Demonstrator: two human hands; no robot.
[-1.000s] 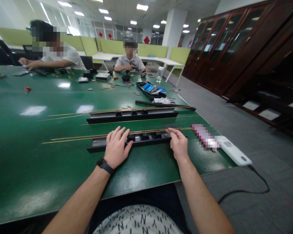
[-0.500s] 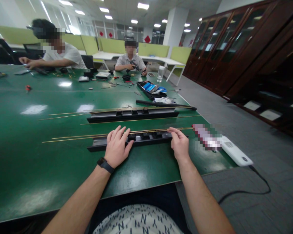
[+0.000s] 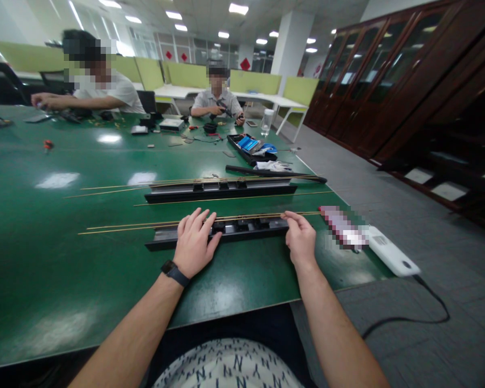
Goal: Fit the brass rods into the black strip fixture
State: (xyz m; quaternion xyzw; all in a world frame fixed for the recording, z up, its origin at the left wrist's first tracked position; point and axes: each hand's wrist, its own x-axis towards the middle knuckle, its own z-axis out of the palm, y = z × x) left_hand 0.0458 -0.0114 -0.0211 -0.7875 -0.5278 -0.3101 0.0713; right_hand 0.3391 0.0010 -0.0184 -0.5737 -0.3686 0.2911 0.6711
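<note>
A long black channel (image 3: 250, 231) lies crosswise on the green table in front of me, with thin gold rods (image 3: 121, 228) along its far edge. My left hand (image 3: 194, 240) rests flat over the channel's left half, its fingers spread across the rods. At the channel's right end my right hand (image 3: 300, 234) is closed, thumb and forefinger pinching a gold rod. Beyond lies a second black channel (image 3: 226, 191), also with gold rods on it. Between the two channels is a single gold rod (image 3: 230, 199).
A red-edged phone (image 3: 343, 226) and a white device (image 3: 392, 252) with a cable are at the right table edge. Farther back are a black tray (image 3: 246, 152) with blue packets, a black tube (image 3: 275, 173) and a glass jar (image 3: 267, 123). Two people sit across the table.
My right hand has shifted slightly right, and the left end of one gold rod has moved right too. My left hand has stayed in place on the channel.
</note>
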